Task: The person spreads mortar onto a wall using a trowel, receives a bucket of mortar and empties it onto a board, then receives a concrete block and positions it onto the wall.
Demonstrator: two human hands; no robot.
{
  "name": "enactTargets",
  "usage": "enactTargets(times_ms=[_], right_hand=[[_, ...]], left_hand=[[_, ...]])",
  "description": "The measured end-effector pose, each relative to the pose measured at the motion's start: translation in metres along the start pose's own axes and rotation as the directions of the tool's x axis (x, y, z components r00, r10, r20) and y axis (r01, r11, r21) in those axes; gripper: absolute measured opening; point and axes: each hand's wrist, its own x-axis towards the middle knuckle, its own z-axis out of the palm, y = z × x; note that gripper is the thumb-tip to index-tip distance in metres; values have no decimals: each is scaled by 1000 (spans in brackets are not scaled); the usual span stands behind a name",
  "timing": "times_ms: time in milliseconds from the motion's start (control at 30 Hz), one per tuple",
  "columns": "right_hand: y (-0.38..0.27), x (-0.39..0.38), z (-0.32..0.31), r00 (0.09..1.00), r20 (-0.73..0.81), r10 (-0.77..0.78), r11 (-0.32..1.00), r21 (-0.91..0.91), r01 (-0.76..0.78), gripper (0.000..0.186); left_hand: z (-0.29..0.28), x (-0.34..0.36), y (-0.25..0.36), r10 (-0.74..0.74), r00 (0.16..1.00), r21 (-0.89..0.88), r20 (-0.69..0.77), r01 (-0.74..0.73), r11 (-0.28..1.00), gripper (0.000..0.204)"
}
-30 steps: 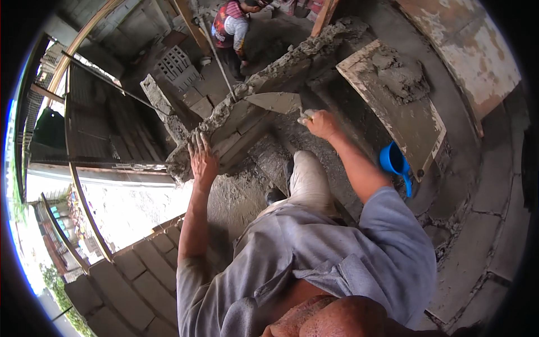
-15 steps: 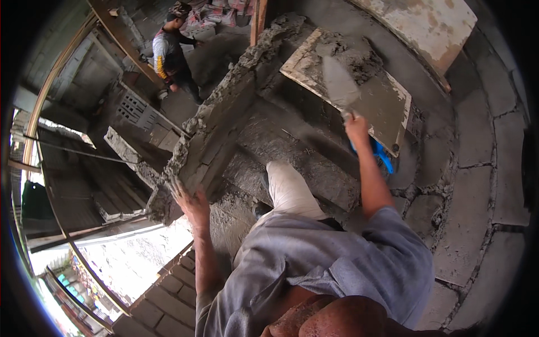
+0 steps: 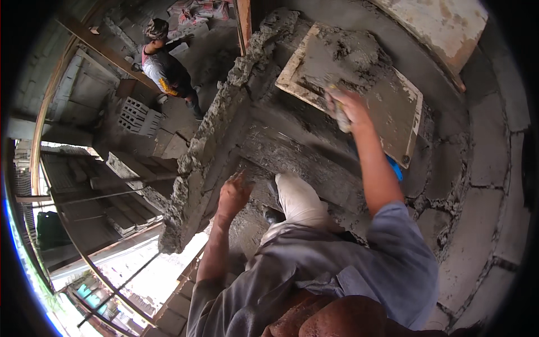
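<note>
My right hand (image 3: 348, 106) is closed around the handle of a trowel (image 3: 342, 121), over the left part of a mortar board (image 3: 418, 112). The trowel's blade is tilted and blurred, hard to tell from the grey around it. Wet mortar (image 3: 359, 53) lies heaped at the board's far end, with a smoother layer spread nearer. My left hand (image 3: 234, 194) hangs above the floor, right of a low block wall (image 3: 216, 121) topped with rough mortar. Its mortar-smeared fingers are loosely bent and nothing shows in them.
A co-worker (image 3: 168, 67) stands beyond the wall, near hollow blocks (image 3: 137, 117). A wooden post (image 3: 243, 25) rises by the wall's far end. Something blue (image 3: 394, 167) shows under the board. At right is a block wall (image 3: 485, 135); a stained panel (image 3: 443, 28) leans at the upper right.
My left hand has come off the wall and moved right. My right hand has moved up and left with the trowel, turning its blade toward the board's left side. The co-worker has turned.
</note>
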Motion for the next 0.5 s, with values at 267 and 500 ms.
enactTargets(times_ms=[267, 500], right_hand=[[-5, 224, 89, 913, -376, 156, 952, 303, -38, 5], [13, 300, 104, 936, -218, 276, 849, 511, -132, 16]], left_hand=[[-41, -54, 18, -425, 893, 115, 149, 411, 904, 46], [-62, -164, 38, -537, 835, 168, 121, 516, 840, 40]])
